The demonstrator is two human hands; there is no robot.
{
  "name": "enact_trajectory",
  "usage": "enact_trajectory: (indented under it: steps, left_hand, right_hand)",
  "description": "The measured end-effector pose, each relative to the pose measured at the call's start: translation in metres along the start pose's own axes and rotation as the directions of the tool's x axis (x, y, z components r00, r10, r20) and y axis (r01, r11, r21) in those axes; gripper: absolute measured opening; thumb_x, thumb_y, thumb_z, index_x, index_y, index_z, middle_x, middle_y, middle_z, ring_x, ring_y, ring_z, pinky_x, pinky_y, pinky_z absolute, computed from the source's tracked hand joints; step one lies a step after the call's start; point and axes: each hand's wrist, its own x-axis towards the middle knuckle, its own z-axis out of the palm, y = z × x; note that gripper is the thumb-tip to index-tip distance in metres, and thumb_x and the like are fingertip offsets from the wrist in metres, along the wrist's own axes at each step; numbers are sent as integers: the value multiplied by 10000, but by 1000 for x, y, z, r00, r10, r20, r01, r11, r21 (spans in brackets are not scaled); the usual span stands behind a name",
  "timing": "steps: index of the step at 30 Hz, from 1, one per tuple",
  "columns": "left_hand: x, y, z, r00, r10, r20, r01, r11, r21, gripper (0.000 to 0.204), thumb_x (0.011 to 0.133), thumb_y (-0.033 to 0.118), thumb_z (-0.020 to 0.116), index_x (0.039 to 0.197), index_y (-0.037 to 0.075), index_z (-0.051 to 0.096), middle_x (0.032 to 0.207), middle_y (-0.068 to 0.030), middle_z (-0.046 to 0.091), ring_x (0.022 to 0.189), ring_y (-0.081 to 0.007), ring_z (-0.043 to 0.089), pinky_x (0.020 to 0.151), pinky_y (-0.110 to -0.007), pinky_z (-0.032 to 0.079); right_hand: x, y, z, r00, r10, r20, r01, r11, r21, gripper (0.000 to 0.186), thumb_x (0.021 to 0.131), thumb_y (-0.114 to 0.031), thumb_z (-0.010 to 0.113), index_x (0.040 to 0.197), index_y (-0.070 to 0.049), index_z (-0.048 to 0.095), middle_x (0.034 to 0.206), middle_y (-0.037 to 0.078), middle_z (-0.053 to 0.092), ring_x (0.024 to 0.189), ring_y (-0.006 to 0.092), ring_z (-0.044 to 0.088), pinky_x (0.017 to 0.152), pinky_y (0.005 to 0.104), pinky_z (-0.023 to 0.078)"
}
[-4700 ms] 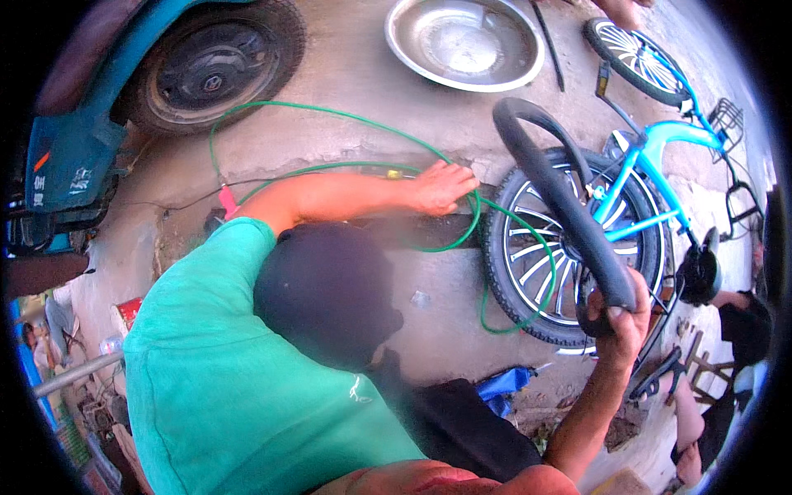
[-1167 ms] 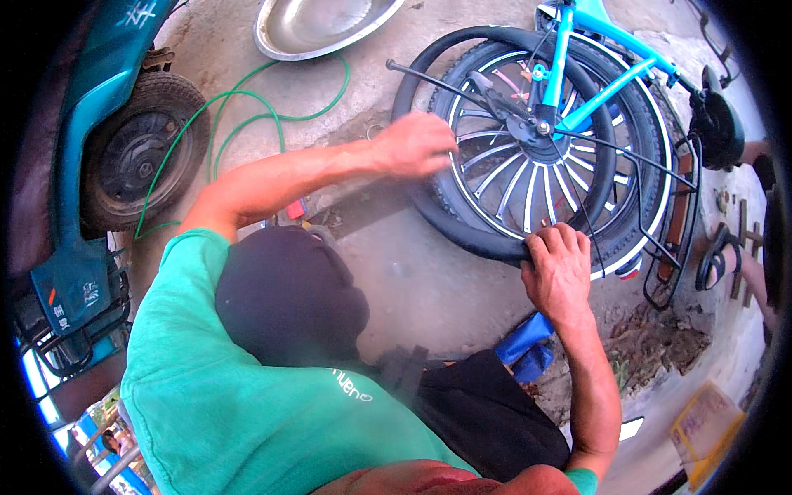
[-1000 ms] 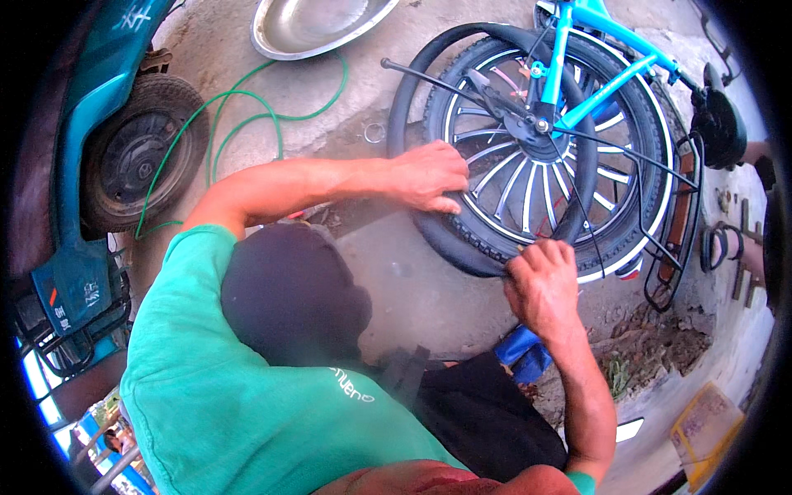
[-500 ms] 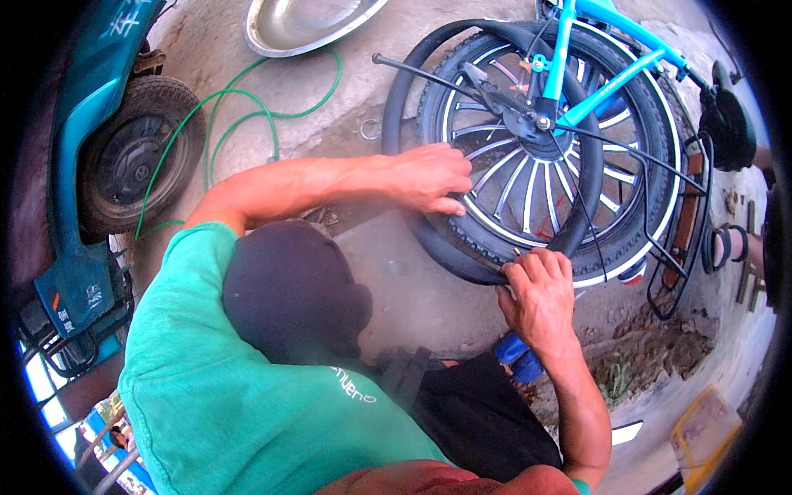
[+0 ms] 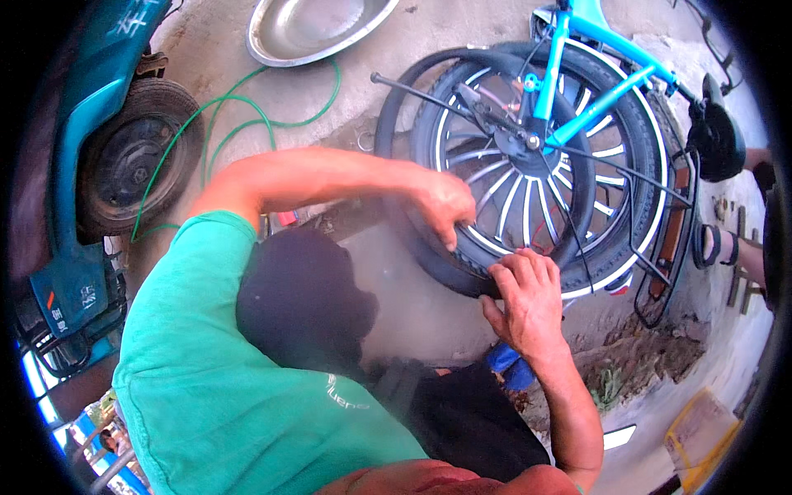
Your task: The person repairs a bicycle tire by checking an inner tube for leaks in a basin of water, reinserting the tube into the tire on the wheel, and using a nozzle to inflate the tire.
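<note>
A bright blue bicycle (image 5: 610,103) lies on the ground, its white-spoked wheel (image 5: 511,206) toward me. A black inner tube (image 5: 388,140) lies looped around and across this wheel and tire (image 5: 635,165). My left hand (image 5: 441,206) has its fingers curled over the tire's left edge, thumb pointing down; what the fingertips grip is partly hidden. My right hand (image 5: 528,301) is at the tire's lower edge, fingers bent over the tire and tube, thumb a little apart.
A steel basin (image 5: 330,58) and a green hose (image 5: 322,111) lie upper left. A teal vehicle's wheel (image 5: 124,173) stands at left. A sandaled foot (image 5: 742,252) of another person is at right. A blue bundle (image 5: 511,367) lies below the wheel.
The tube, held aloft earlier, now lies around the wheel. Over the last second my left hand turned and moved down the tire, and my right hand shifted slightly down and left.
</note>
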Motion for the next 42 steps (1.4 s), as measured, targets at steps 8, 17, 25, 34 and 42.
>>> enact_trajectory:
  steps: [8,17,25,34,42]
  left_hand:
    - [18,7,23,977,125,-172,-162,961,-226,455,741,403,768,986,23,718,912,-236,716,871,-408,692,771,-510,530]
    - [-23,-47,-14,995,96,37,-99,990,98,497,742,464,798,1008,56,699,897,-200,710,928,-419,676,789,-524,511]
    - [-29,-56,-26,998,30,56,-39,984,171,471,738,476,804,951,70,695,880,-193,703,906,-427,674,760,-522,512]
    - [-12,-22,17,962,120,-246,-103,991,80,550,739,573,784,896,57,677,772,-203,676,791,-442,672,690,-530,527]
    - [19,44,31,917,12,-398,-149,938,-314,458,775,437,750,985,33,700,908,-235,711,887,-439,690,759,-522,543]
  right_hand:
    - [30,1,18,967,144,209,-120,985,-123,659,706,-235,817,1288,-62,561,1036,120,624,986,312,603,864,445,446]
    - [24,9,24,978,135,158,-114,984,-137,435,733,-246,800,1067,-68,586,954,123,600,926,305,602,794,450,435]
    - [16,12,9,977,151,153,-135,984,-113,455,722,-235,813,1097,-49,635,994,117,623,997,309,600,845,437,452]
    - [-17,27,-34,968,180,-175,-193,979,-59,429,674,-172,832,1053,-84,650,1075,105,647,1073,330,598,871,437,474]
    - [7,-6,3,984,132,117,-110,978,-176,646,664,-241,780,1235,-27,568,1071,135,628,1024,303,601,892,447,432]
